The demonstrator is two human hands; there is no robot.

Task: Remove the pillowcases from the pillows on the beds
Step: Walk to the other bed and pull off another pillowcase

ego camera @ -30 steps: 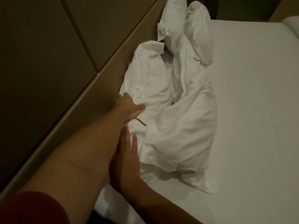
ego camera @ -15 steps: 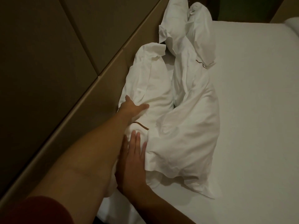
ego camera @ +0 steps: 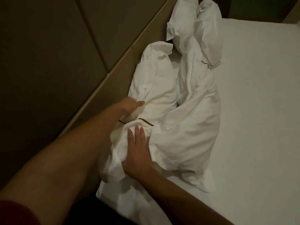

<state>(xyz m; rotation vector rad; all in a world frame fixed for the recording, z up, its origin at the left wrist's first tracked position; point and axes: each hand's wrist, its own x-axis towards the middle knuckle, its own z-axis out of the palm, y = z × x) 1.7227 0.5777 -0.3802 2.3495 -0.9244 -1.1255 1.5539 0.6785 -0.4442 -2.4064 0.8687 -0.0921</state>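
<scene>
A white pillow [ego camera: 155, 88] lies along the headboard, its pillowcase [ego camera: 129, 143] with a brown trim line bunched at the near end. My left hand [ego camera: 131, 106] reaches in from the lower left and grips the pillow just past the trim, fingers curled into the cloth. My right hand [ego camera: 138, 153] lies on the bunched pillowcase with fingers spread, the thumb tucked into a fold of the fabric. A second cased pillow [ego camera: 194, 127] lies crumpled to the right, touching the first.
Two more white pillows [ego camera: 183, 26] [ego camera: 211, 33] stand at the far end against the padded brown headboard [ego camera: 113, 67]. The white mattress sheet [ego camera: 256, 111] stretches to the right. A red sleeve [ego camera: 14, 213] shows at the lower left.
My right hand has slid forward onto the pillowcase and gathered its near end. The brown trim has moved toward me, around my left wrist. My left hand stays on the pillow.
</scene>
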